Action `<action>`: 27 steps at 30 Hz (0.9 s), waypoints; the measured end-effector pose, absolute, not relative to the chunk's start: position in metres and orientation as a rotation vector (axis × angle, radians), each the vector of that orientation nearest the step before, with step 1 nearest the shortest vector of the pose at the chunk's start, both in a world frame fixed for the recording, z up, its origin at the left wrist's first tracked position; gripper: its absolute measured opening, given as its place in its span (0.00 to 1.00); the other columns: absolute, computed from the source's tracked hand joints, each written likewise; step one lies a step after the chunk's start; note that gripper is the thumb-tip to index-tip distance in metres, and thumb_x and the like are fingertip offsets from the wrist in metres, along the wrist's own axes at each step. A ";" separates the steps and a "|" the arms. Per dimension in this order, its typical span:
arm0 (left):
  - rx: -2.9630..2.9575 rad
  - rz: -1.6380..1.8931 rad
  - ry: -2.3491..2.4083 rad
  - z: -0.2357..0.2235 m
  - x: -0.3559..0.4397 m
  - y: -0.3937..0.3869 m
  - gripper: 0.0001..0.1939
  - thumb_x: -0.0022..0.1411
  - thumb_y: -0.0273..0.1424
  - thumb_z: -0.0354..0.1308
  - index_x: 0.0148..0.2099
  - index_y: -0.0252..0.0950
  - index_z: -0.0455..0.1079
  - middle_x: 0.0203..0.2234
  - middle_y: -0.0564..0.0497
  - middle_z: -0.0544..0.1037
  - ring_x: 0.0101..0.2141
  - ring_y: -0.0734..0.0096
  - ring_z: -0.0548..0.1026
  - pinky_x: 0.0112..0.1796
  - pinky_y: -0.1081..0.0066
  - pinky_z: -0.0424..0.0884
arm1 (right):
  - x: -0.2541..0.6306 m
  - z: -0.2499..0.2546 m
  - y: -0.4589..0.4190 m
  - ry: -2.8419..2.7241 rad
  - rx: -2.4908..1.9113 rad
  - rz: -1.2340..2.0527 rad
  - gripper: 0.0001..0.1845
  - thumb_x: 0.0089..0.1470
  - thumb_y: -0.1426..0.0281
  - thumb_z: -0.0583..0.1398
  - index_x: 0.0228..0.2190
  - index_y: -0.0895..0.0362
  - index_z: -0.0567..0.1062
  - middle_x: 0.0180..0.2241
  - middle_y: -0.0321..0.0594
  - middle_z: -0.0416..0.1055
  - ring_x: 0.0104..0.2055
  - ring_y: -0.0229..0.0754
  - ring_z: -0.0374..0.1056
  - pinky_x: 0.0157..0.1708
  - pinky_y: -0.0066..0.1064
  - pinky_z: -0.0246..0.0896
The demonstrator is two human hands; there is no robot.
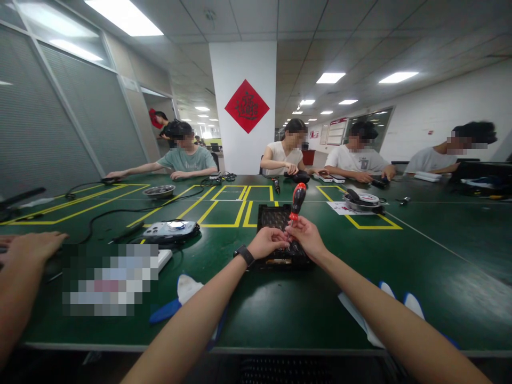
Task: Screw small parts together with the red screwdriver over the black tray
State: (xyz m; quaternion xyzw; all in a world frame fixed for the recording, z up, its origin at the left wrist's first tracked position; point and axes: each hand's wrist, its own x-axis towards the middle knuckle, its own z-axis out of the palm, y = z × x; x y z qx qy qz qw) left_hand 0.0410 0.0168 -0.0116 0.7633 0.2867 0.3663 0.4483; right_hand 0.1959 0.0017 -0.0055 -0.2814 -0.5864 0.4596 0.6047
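My right hand [308, 237] is closed round the lower part of a red-and-black screwdriver [297, 199], whose handle points up and away from me. My left hand [267, 241], with a black watch on its wrist, pinches at the screwdriver's lower end, where the tip is hidden by my fingers. Both hands hover over a black tray of bits [276, 217] lying on the green table [320, 298].
A white-and-blue glove [182, 298] lies by my left forearm and another [394, 304] under my right. A phone-like device [170, 230] with cables sits to the left. Another person's hand [32, 248] rests at far left. Several people sit along the far edge.
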 end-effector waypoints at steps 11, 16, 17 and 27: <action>1.881 0.807 0.519 -0.008 0.038 0.015 0.14 0.51 0.36 0.57 0.36 0.28 0.71 0.30 0.46 0.76 0.31 0.70 0.73 0.36 0.72 0.67 | 0.199 -0.005 0.000 -1.431 -0.655 1.176 0.17 0.46 0.62 0.59 0.37 0.58 0.69 0.28 0.38 0.68 0.20 0.33 0.63 0.17 0.27 0.62; 1.869 0.863 0.617 -0.013 0.039 0.018 0.16 0.48 0.36 0.59 0.37 0.28 0.71 0.30 0.46 0.76 0.29 0.71 0.73 0.33 0.72 0.67 | 0.197 -0.006 0.003 -1.360 -0.669 1.089 0.16 0.42 0.63 0.61 0.33 0.60 0.70 0.27 0.39 0.70 0.24 0.34 0.66 0.21 0.25 0.62; 1.871 0.873 0.646 -0.013 0.039 0.018 0.17 0.48 0.36 0.60 0.36 0.29 0.71 0.29 0.46 0.76 0.28 0.71 0.73 0.32 0.72 0.67 | 0.197 -0.007 0.003 -1.352 -0.668 1.076 0.16 0.42 0.63 0.62 0.33 0.60 0.70 0.26 0.38 0.69 0.25 0.35 0.66 0.21 0.25 0.62; 1.916 0.890 0.683 -0.017 0.040 0.022 0.16 0.45 0.36 0.62 0.35 0.29 0.71 0.28 0.45 0.76 0.28 0.72 0.73 0.32 0.73 0.69 | 0.196 -0.005 0.001 -1.353 -0.657 1.029 0.14 0.41 0.64 0.62 0.29 0.57 0.65 0.22 0.32 0.67 0.18 0.31 0.62 0.18 0.23 0.57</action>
